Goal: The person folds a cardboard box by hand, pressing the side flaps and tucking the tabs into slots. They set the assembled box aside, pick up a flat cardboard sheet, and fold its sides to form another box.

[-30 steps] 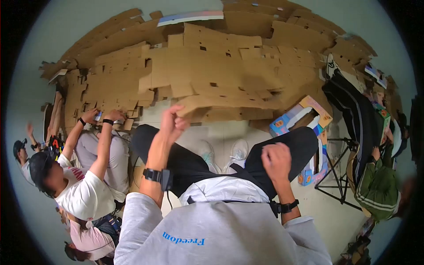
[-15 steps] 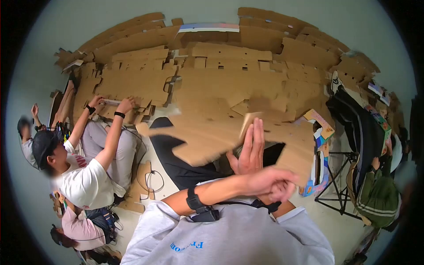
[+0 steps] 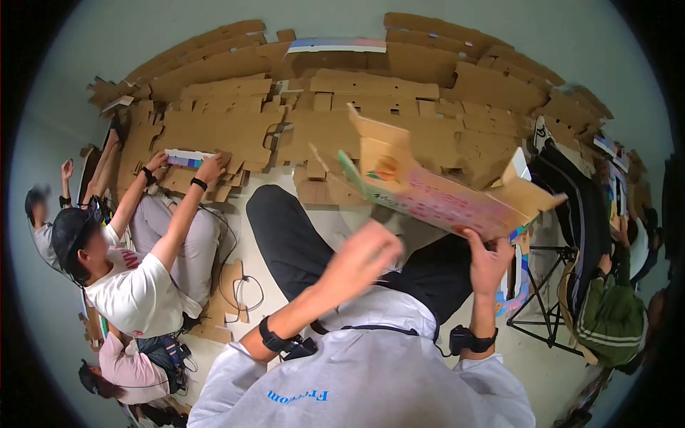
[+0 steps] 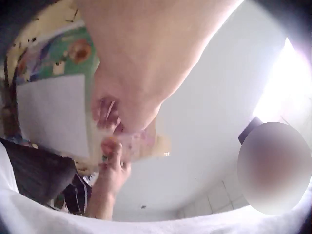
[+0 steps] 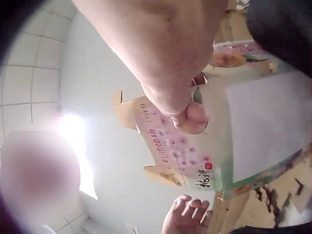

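A printed cardboard piece (image 3: 446, 203) with pink blossoms, a green end and raised brown flaps is held over the lap. My right hand (image 3: 489, 260) pinches its near edge between thumb and fingers; the right wrist view shows this hand (image 5: 187, 114) at the pink panel (image 5: 175, 146), beside a white rectangle (image 5: 258, 126). My left hand (image 3: 360, 260), blurred, is nearer my body, to the left of the cardboard. In the right wrist view the left hand (image 5: 187, 214) has loosely bent fingers and stands apart from the panel, holding nothing.
Flattened brown cardboard (image 3: 221, 135) covers the floor ahead, with more stacked along the wall. A person in a white shirt (image 3: 139, 292) handles a carton piece at left. At right are a black metal stand (image 3: 546, 299) and a person in green (image 3: 614, 310).
The cardboard has swung up and turned, so its printed side now shows. My crossed arms have come apart; my left hand has moved left and away, while my right hand grips the near edge.
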`<state>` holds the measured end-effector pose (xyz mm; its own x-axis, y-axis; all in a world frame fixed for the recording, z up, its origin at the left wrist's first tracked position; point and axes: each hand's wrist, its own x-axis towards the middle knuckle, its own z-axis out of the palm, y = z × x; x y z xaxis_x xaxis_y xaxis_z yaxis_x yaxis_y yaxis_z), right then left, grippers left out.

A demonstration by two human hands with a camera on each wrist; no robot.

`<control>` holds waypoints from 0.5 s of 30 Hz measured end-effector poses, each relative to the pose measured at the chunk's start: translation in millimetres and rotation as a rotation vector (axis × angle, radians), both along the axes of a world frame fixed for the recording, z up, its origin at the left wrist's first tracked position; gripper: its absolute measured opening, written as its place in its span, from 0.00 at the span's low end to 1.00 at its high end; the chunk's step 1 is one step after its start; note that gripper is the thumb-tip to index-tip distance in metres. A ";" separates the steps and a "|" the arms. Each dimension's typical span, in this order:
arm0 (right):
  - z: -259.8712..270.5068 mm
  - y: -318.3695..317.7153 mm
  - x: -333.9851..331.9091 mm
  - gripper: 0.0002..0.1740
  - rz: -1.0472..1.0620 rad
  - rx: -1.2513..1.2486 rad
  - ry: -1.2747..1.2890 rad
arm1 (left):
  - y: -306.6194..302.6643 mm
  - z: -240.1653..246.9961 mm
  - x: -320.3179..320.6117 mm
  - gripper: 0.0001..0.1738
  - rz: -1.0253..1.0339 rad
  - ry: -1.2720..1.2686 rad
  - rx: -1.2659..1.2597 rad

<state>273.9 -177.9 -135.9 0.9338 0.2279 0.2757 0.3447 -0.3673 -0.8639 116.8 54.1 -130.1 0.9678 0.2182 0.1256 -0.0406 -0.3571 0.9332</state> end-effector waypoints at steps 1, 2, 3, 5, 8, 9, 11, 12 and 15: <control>4.9 0.1 0.7 0.12 0.013 0.150 0.049 | 12.8 3.9 -2.5 0.12 0.150 0.011 0.104; 4.8 -1.0 1.1 0.12 0.035 0.101 -0.019 | 21.5 10.0 -0.7 0.21 0.217 -0.056 0.112; 4.5 -3.1 2.7 0.13 0.060 0.051 -0.088 | 23.0 13.7 3.7 0.26 0.301 -0.082 0.112; 8.5 -1.0 0.9 0.18 0.181 -0.002 -0.164 | 26.4 14.3 12.7 0.34 0.435 -0.120 0.132; 41.3 18.5 -11.3 0.19 0.364 -0.128 -0.346 | 40.7 3.3 24.6 0.43 0.466 -0.072 0.026; 45.9 20.8 -20.2 0.20 0.328 -0.148 -0.288 | 52.9 -3.0 22.1 0.46 0.397 0.005 -0.124; 48.4 25.7 -24.7 0.18 0.435 -0.121 -0.356 | 69.7 3.0 18.1 0.48 0.192 0.078 -0.459; 50.2 30.4 -20.6 0.18 0.539 -0.085 -0.447 | 75.2 0.5 13.2 0.44 0.176 0.051 -0.429; 76.3 37.6 -23.2 0.20 0.660 -0.416 -0.513 | 83.7 -7.1 -3.1 0.30 0.112 0.059 -0.258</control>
